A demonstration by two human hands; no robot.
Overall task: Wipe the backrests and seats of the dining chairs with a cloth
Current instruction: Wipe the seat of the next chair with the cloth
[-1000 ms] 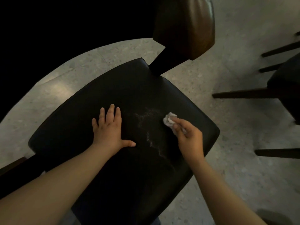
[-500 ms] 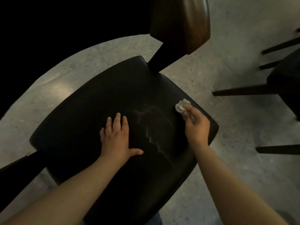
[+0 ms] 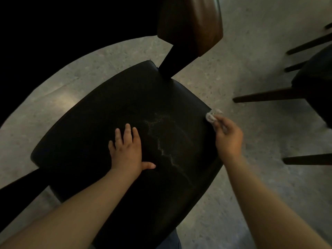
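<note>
The right hand (image 3: pixel 227 136) pinches a small crumpled white cloth (image 3: pixel 212 116) between thumb and fingertips, the wad sticking out past the fingers. The cloth sits right at the right-hand edge of the black seat (image 3: pixel 100 123), at the rim or just off it; I cannot tell whether it touches. The rest of that hand hangs over the speckled grey floor (image 3: pixel 251 72) beside the chair.

To the left of the pinched cloth, well apart from it, the left hand (image 3: pixel 126 150) lies flat on the seat, palm down, fingers spread and holding nothing, thumb pointing back toward the cloth side. Between the flat hand and the cloth runs a pale, dusty smear (image 3: pixel 161 141) across the dark upholstery, trailing toward the person.

Beyond the cloth, up and away from the person, the brown padded backrest (image 3: pixel 190 24) rises on a dark post (image 3: pixel 168 65). On the far side of the cloth hand, a second dark chair (image 3: pixel 312 90) stands with its legs splayed over the floor.

No bowl, bucket or other container shows anywhere near the hands.
</note>
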